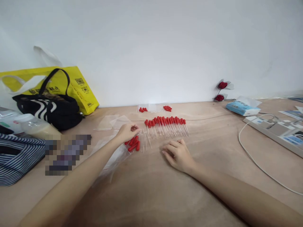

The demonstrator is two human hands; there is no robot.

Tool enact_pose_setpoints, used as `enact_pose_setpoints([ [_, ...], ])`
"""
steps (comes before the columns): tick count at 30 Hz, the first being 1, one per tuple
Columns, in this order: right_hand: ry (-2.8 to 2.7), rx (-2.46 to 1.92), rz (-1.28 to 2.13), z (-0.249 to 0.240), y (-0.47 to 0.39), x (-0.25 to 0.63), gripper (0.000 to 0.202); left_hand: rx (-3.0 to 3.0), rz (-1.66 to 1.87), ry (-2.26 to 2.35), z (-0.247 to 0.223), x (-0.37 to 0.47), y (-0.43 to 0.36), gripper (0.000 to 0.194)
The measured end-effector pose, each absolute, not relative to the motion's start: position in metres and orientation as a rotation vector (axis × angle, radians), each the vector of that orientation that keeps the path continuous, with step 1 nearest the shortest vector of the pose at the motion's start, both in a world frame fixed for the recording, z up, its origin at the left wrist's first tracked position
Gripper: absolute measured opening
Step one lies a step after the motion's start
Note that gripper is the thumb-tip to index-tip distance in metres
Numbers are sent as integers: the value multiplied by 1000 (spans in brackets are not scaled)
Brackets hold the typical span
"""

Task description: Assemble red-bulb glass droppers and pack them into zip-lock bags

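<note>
A row of clear thin tubes with red bulbs [165, 121] lies across the middle of the table. Left of it are several bare clear tubes [145, 142] and a small pile of loose red bulbs [133, 143]. Just above that pile is my left hand [127, 131], its fingers curled together near the tops of the bare tubes; what they hold, if anything, is too small to tell. My right hand [178, 155] rests on the table below the row, fingers loosely bent and apart, holding nothing. Clear plastic bags [115, 160] lie under and beside my left forearm.
Small bags with red bulbs [167, 108] lie by the wall. At left are a yellow bag [82, 91], a black bag [63, 110], a bottle [35, 127] and a striped bag [21, 157]. Tissues [242, 107], fabric roses [219, 97] and a power strip [272, 130] are at right.
</note>
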State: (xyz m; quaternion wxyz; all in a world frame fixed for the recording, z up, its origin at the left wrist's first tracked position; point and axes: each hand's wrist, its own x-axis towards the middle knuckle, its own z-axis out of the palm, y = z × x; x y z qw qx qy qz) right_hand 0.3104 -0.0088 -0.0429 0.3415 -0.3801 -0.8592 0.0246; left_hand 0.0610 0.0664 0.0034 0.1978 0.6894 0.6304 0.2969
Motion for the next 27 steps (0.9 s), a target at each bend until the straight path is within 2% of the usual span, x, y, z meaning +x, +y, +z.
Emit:
enact_pose_setpoints([
  [3, -2202, -1154, 137, -39, -3, 293, 12, 2036, 742, 1812, 5, 45, 45, 17],
  [7, -2136, -1493, 271, -30, 11, 258, 26, 2113, 607, 1860, 4, 42, 40, 24],
  [14, -2216, -1778, 328, -16, 26, 227, 30, 2064, 462, 1846, -2, 58, 51, 20],
  [22, -2416, -1800, 321, 1, 28, 215, 21, 2078, 822, 1927, 6, 64, 38, 18],
  [27, -2450, -1677, 351, 6, 17, 240, 22, 1808, 1207, 1486, -2, 82, 5, 19],
])
